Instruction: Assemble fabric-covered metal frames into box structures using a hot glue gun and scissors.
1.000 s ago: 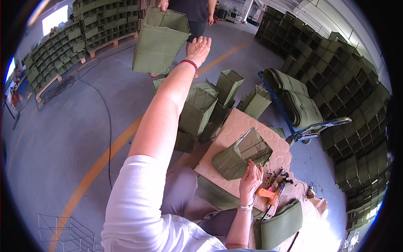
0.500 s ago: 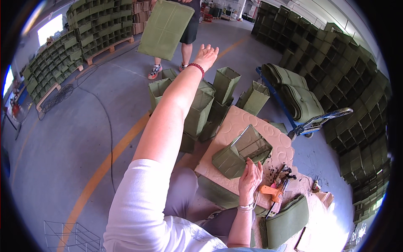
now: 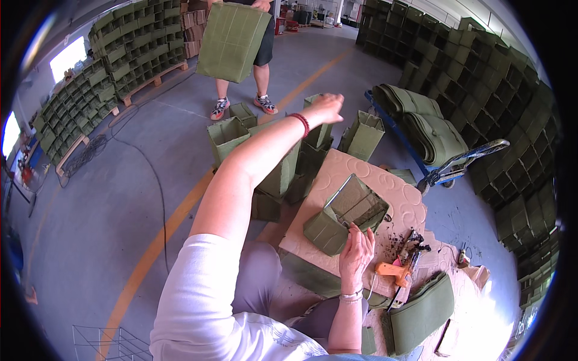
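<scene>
A dark green open-topped box lies tilted on the embossed cardboard in front of me, its wire-edged opening facing up and away. My right hand grips the near edge of that opening, fingertips at the rim. My left arm reaches far forward; my left hand is over several standing green boxes, fingers stretched out and thumb apart, with nothing visible in it. Beside my right hand, an orange glue gun lies with its blackened front among dark crumbs.
Across from me a person holds a large green box. A blue cart carries folded green sheets at the right. Stacked green boxes stand on pallets at left, more along the right. A folded green piece lies nearby.
My left hand has swung right and downward, toward the standing boxes. My right hand stays at the box's rim. The other person's large box has shifted slightly, turning to show its side.
</scene>
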{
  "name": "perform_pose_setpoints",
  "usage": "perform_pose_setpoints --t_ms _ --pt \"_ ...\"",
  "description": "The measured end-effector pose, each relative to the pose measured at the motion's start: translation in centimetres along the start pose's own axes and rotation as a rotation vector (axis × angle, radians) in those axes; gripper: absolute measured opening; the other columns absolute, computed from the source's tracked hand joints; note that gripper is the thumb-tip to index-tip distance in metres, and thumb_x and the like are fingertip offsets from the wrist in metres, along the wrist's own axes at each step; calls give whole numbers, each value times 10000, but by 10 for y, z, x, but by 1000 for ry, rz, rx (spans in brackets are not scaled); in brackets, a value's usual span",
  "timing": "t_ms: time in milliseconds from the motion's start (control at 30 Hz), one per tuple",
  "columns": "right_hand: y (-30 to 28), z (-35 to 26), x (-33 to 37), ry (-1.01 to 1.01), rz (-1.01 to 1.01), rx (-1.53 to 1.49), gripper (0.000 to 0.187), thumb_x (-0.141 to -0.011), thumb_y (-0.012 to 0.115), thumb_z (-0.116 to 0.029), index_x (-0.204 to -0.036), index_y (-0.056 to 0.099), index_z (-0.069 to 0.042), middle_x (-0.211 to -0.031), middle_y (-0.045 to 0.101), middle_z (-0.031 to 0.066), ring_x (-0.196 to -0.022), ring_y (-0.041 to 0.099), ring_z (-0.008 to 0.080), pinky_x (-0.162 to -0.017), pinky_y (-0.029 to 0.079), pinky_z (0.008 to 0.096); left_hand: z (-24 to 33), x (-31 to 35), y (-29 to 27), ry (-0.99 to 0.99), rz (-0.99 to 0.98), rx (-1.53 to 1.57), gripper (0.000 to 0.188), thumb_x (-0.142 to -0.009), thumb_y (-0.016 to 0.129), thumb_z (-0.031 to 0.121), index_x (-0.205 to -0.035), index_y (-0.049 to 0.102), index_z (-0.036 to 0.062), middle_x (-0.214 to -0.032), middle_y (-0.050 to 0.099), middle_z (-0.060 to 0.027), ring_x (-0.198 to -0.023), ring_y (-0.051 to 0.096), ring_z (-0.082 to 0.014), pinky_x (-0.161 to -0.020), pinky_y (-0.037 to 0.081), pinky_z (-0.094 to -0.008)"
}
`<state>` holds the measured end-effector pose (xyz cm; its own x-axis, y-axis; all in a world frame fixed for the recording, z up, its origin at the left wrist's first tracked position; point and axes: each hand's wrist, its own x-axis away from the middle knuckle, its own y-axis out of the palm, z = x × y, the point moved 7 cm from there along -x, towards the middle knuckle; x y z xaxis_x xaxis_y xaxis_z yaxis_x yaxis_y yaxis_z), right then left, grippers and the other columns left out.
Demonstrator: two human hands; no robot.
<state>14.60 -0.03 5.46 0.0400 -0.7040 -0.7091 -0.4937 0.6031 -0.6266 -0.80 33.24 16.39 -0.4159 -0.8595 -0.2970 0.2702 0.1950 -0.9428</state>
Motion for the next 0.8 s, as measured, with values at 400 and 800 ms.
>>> perform_pose_setpoints --t_ms 400,800 --pt "-2 5 2 12 3 -1 143 -844 545 13 -972 602 -15 -1012 688 123 -928 657 291 -1020 431 454 234 121 14 1035 410 -206 529 -837 652 249 -1282 526 -8 -1239 595 -138 -1194 541 -239 -1032 430 -438" --pt "0 16 5 -20 21 17 166 -784 568 33 -937 625 5 -844 657 179 -872 643 348 -878 496 436 217 227 18 968 207 374 672 -878 607 386 -1357 441 -55 -1249 571 -233 -1182 551 -335 -1043 416 -411"
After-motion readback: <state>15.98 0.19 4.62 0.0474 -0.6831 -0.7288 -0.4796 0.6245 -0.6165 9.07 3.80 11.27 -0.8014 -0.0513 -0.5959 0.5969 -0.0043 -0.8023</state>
